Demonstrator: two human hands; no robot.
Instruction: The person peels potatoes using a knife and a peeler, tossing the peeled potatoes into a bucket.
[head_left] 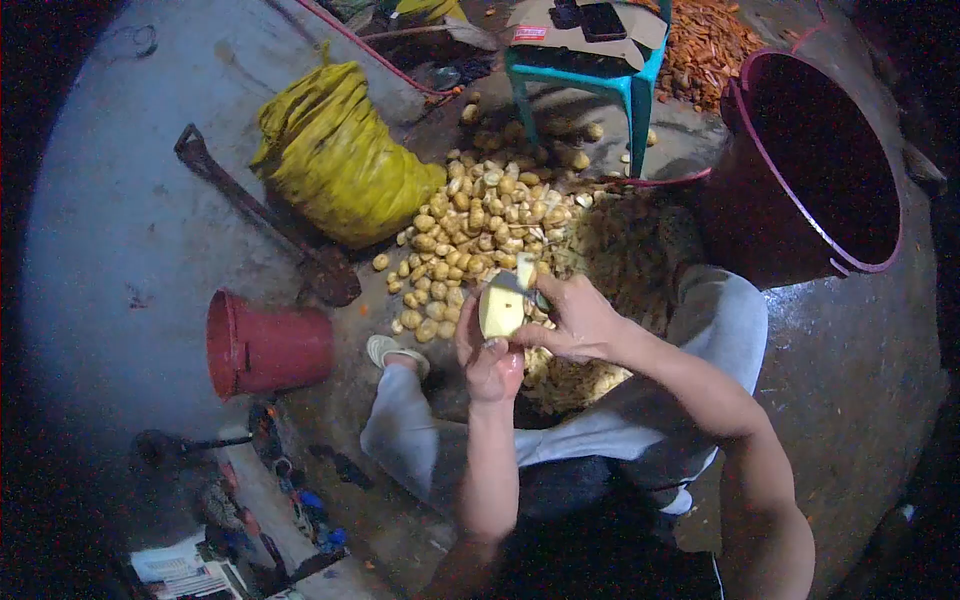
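Note:
My left hand (490,372) is wrapped round a pale yellow peeled potato (500,311), held in front of my lap. At the potato's upper right, my right hand (577,318) grips a knife (508,283) whose blade lies against the top of the potato. Its handle is mostly hidden by my fingers. Beyond both hands, a heap of potatoes (470,225) covers the floor. Peelings (600,380) lie beneath and to the right of my right hand.
A yellow sack (335,150) and a shovel (235,190) lie at the upper left. A small red bucket (285,345) is on its side at left. At right is a large red bin (735,215). A teal stool (635,95) bears cardboard and a phone.

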